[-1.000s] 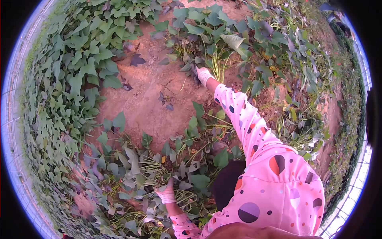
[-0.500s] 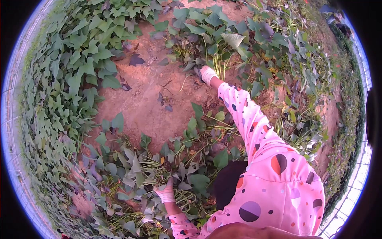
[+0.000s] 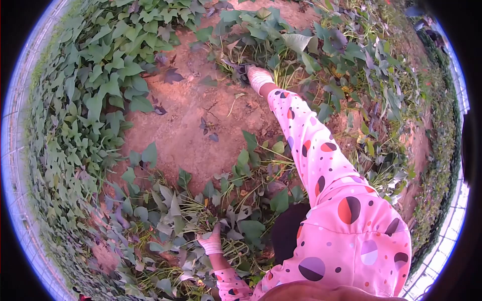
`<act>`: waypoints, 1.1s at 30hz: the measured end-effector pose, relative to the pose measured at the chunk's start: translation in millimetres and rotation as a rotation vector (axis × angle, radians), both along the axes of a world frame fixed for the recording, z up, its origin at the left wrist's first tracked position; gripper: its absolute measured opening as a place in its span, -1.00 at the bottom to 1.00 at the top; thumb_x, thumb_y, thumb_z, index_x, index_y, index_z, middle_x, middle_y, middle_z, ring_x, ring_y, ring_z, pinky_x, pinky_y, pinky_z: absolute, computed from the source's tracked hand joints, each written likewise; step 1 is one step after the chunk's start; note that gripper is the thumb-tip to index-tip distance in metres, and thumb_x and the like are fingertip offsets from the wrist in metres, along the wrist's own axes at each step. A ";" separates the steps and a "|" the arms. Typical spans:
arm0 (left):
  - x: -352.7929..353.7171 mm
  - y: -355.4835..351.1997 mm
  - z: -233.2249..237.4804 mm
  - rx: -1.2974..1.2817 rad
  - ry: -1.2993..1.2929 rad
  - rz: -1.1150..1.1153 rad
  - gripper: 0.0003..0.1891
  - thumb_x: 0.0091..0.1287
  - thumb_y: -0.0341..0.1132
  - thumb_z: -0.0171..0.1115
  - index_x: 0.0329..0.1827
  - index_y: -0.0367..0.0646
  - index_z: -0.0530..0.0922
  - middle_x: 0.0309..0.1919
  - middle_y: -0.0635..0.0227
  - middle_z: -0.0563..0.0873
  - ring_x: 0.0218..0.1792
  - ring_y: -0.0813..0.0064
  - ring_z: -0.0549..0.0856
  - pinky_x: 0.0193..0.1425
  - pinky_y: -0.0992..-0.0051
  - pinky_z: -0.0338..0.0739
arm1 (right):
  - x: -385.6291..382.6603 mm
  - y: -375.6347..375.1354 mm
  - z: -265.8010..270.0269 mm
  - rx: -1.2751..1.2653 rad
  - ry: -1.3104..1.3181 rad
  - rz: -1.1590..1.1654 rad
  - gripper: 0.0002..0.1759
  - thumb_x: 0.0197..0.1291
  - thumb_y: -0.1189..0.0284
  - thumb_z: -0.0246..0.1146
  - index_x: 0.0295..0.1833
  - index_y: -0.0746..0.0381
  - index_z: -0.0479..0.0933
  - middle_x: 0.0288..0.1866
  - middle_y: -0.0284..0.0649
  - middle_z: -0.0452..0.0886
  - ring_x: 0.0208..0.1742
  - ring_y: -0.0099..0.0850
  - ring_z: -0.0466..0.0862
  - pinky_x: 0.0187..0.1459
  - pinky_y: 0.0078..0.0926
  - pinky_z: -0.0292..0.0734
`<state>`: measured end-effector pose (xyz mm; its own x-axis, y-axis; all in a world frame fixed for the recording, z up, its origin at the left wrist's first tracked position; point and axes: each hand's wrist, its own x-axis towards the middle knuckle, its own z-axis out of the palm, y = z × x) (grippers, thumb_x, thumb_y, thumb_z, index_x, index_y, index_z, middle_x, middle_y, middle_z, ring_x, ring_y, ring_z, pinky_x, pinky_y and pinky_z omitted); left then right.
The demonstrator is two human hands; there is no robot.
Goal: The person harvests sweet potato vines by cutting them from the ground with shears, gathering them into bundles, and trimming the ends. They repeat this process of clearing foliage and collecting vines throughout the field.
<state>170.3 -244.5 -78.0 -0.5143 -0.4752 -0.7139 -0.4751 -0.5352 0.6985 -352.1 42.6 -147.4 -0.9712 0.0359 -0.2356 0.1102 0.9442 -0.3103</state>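
Observation:
Green leafy vines with heart-shaped leaves, like sweet potato vines, surround both hands. My left hand (image 3: 211,243), in a pale glove with greyish fingers, is low in the view, closed around a bunch of vine stems (image 3: 193,213); leaves hide part of its fingers. My right hand (image 3: 258,78), in a matching glove, reaches far forward to the edge of another vine clump (image 3: 281,37). Its dark fingers are bent into the stems and partly covered by leaves. Both arms wear pink sleeves with coloured dots.
Reddish bare soil (image 3: 181,130) lies between the hands, with a few dark fallen leaves (image 3: 173,76). A dense vine bed (image 3: 95,90) covers the left side. More tangled vines (image 3: 371,85) spread along the right, beside a soil strip (image 3: 422,150).
My right hand has moved forward and slightly left, and the leaves and stems around it have shifted. My left hand has stayed almost in place on its bunch.

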 end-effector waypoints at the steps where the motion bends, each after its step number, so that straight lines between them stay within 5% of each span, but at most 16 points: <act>1: -0.3 -0.9 -4.0 -0.003 -0.002 0.000 -0.29 0.15 0.00 0.17 0.33 -0.20 0.29 0.33 0.11 0.32 0.32 0.11 0.29 0.47 0.05 0.10 | 1.9 -2.6 4.9 0.034 -0.008 -0.001 -0.71 0.24 0.43 0.02 0.01 0.28 0.50 -0.07 0.04 0.63 -0.04 -0.04 0.64 -0.04 -0.15 0.55; 3: 2.4 -3.8 -9.7 0.216 0.024 0.278 -0.26 0.11 0.00 0.19 0.33 -0.20 0.29 0.34 0.09 0.31 0.34 0.05 0.27 0.47 -0.01 0.07 | 6.7 -2.5 5.8 0.065 -0.026 -0.008 -0.71 0.26 0.47 -0.03 0.01 0.31 0.50 -0.05 0.05 0.62 -0.04 -0.04 0.64 -0.04 -0.15 0.56; 7: 5.1 -4.2 -20.2 0.206 0.041 0.311 -0.25 0.11 0.05 0.13 0.33 -0.21 0.30 0.34 0.08 0.31 0.35 0.02 0.25 0.48 -0.01 0.04 | 3.0 2.8 -0.7 0.121 0.039 0.146 -0.73 0.24 0.49 -0.02 -0.03 0.26 0.54 -0.07 0.04 0.63 -0.06 -0.06 0.66 -0.06 -0.16 0.57; 8: 1.4 3.2 -8.0 0.038 -0.037 0.108 -0.26 0.11 0.06 0.11 0.32 -0.18 0.31 0.34 0.12 0.33 0.35 0.02 0.25 0.47 -0.05 0.05 | 5.2 3.6 -6.3 0.123 0.046 0.123 -0.73 0.23 0.49 0.00 -0.04 0.26 0.54 -0.07 0.05 0.63 -0.05 -0.07 0.66 -0.05 -0.17 0.57; 14: 7.7 7.9 1.1 -0.013 -0.003 0.052 -0.25 0.07 0.06 0.12 0.32 -0.17 0.32 0.30 0.09 0.36 0.32 0.05 0.29 0.46 -0.05 0.06 | 9.3 10.1 -2.5 0.125 0.023 0.231 -0.77 0.17 0.50 0.07 -0.10 0.28 0.55 -0.07 0.00 0.63 -0.01 -0.12 0.64 -0.02 -0.20 0.55; 17: 14.2 10.6 13.7 -0.069 0.025 0.044 -0.29 0.12 0.06 0.13 0.30 -0.16 0.33 0.28 0.09 0.39 0.30 0.14 0.32 0.46 0.04 0.10 | 43.4 13.7 16.5 -0.121 0.135 0.304 -0.77 0.09 0.40 0.18 -0.14 0.24 0.54 -0.20 0.03 0.63 -0.11 -0.03 0.63 -0.09 -0.20 0.52; 19: 31.8 6.8 11.3 -0.119 0.135 0.056 -0.41 0.15 -0.16 0.27 0.24 -0.17 0.39 0.19 0.14 0.49 0.19 0.26 0.45 0.35 0.11 0.28 | 76.6 16.1 53.8 -0.247 0.226 0.251 -0.76 0.09 0.33 0.22 -0.18 0.24 0.52 -0.29 0.04 0.62 -0.22 -0.03 0.63 -0.19 -0.22 0.49; 20: 9.1 20.2 54.0 -0.345 0.091 -0.075 -0.39 -0.07 -0.62 0.45 0.12 -0.21 0.46 -0.04 0.30 0.63 -0.10 0.44 0.61 0.04 0.38 0.54 | 84.1 20.2 54.3 -0.350 0.232 0.169 -0.76 0.08 0.33 0.23 -0.19 0.25 0.52 -0.31 0.03 0.62 -0.27 -0.08 0.63 -0.23 -0.26 0.49; 22: 6.1 21.6 79.3 -0.396 0.101 -0.140 -0.42 -0.04 -0.58 0.44 0.12 -0.24 0.46 -0.04 0.31 0.64 -0.10 0.44 0.61 0.05 0.39 0.53 | 107.7 32.6 81.0 -0.459 0.200 0.108 -0.76 0.10 0.32 0.24 -0.23 0.27 0.50 -0.42 -0.11 0.61 -0.43 -0.27 0.60 -0.33 -0.40 0.49; 23: 6.4 23.7 88.4 -0.436 0.119 -0.203 -0.44 -0.02 -0.54 0.44 0.12 -0.26 0.47 -0.04 0.32 0.64 -0.10 0.44 0.61 0.06 0.39 0.52 | 94.3 55.2 13.4 -0.976 0.138 0.046 -0.81 0.09 0.39 0.29 -0.26 0.28 0.50 -0.46 -0.26 0.60 -0.46 -0.40 0.58 -0.37 -0.46 0.50; 25: 10.8 29.7 98.2 -0.498 0.170 -0.169 -0.45 0.00 -0.49 0.43 0.12 -0.26 0.47 -0.02 0.31 0.64 -0.10 0.45 0.61 0.08 0.39 0.50 | 136.2 61.4 97.4 -1.021 0.186 -0.091 -0.83 0.07 0.47 0.33 -0.26 0.27 0.50 -0.47 -0.35 0.58 -0.47 -0.53 0.53 -0.41 -0.55 0.48; 28: 20.3 32.3 98.8 -0.500 0.162 -0.166 -0.42 -0.04 -0.54 0.46 0.11 -0.25 0.47 0.00 0.27 0.62 -0.07 0.44 0.60 0.10 0.39 0.49 | 127.8 92.5 88.0 -1.157 0.309 -0.394 -0.81 0.03 0.53 0.35 -0.22 0.26 0.52 -0.45 -0.37 0.58 -0.49 -0.59 0.50 -0.42 -0.64 0.44; 31: 33.0 40.1 86.5 -0.482 0.173 -0.153 -0.38 -0.05 -0.51 0.49 0.15 -0.24 0.45 0.03 0.27 0.61 -0.04 0.45 0.60 0.12 0.39 0.48 | 101.0 106.9 47.2 -0.514 0.325 -0.147 -0.76 0.07 0.37 0.35 -0.21 0.27 0.55 -0.47 -0.23 0.62 -0.50 -0.55 0.52 -0.40 -0.49 0.48; 32: 32.1 42.6 87.8 -0.525 0.118 -0.208 -0.36 -0.07 -0.52 0.50 0.16 -0.22 0.44 0.03 0.26 0.61 -0.02 0.45 0.59 0.13 0.39 0.48 | 107.4 90.1 70.9 -0.561 0.206 -0.139 -0.57 0.08 0.10 0.24 -0.16 0.26 0.59 -0.31 0.04 0.64 -0.23 -0.08 0.65 -0.14 -0.28 0.52; 33: 38.2 41.8 75.0 -0.520 0.113 -0.211 -0.36 -0.07 -0.52 0.50 0.16 -0.22 0.44 0.03 0.26 0.61 -0.02 0.45 0.59 0.13 0.39 0.48 | 95.0 82.6 49.8 -0.419 0.237 -0.010 -0.56 0.10 0.08 0.21 -0.14 0.25 0.59 -0.30 0.04 0.65 -0.18 -0.07 0.65 -0.11 -0.27 0.52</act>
